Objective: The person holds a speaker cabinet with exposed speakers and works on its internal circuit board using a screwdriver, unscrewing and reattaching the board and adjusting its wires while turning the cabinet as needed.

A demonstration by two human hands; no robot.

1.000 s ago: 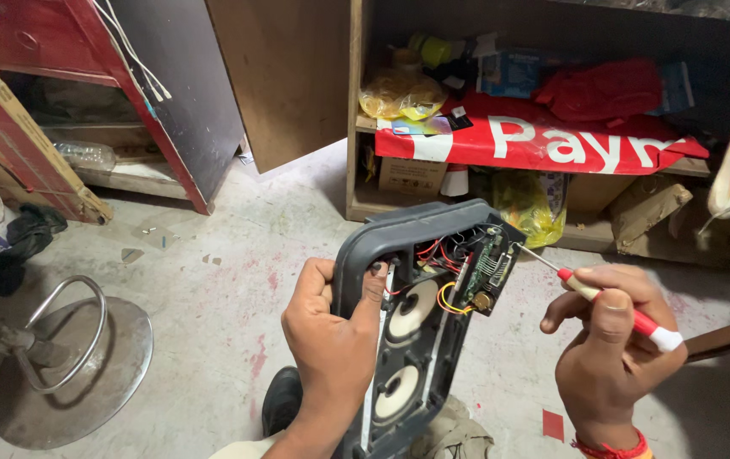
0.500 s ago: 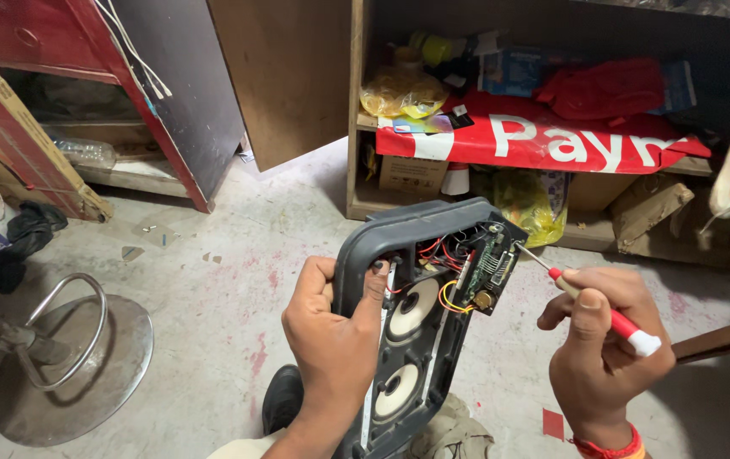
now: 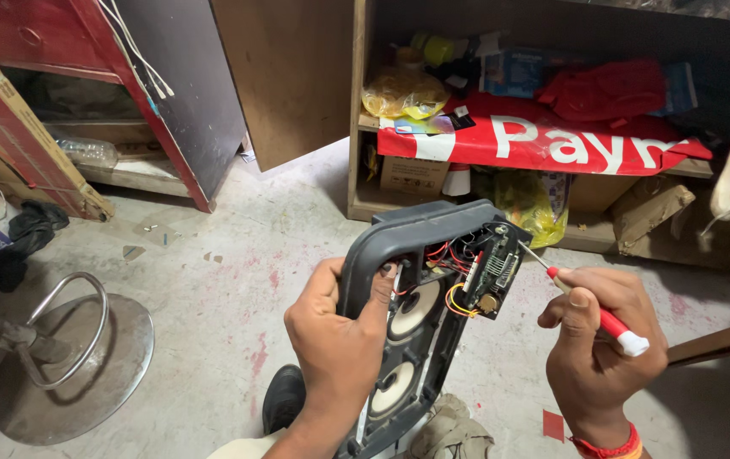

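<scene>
My left hand (image 3: 338, 340) grips the edge of an opened dark grey speaker shell (image 3: 420, 314), held upright over my lap. Inside it two round speaker cones show, with red, black and yellow wires running to a small green circuit board (image 3: 493, 272) at the upper right. My right hand (image 3: 603, 348) holds a red and white screwdriver (image 3: 590, 308). Its thin metal tip touches the right edge of the circuit board.
A wooden shelf unit (image 3: 356, 127) behind holds a red banner, yellow bags, cardboard boxes and red cloth. A round metal stand base (image 3: 67, 365) lies on the concrete floor at left. Red boards (image 3: 33, 144) lean at far left. A black shoe (image 3: 282, 398) is below.
My right hand with the screwdriver has shifted slightly up and left, bringing the tip closer onto the circuit board. My left hand and the speaker shell have stayed put.
</scene>
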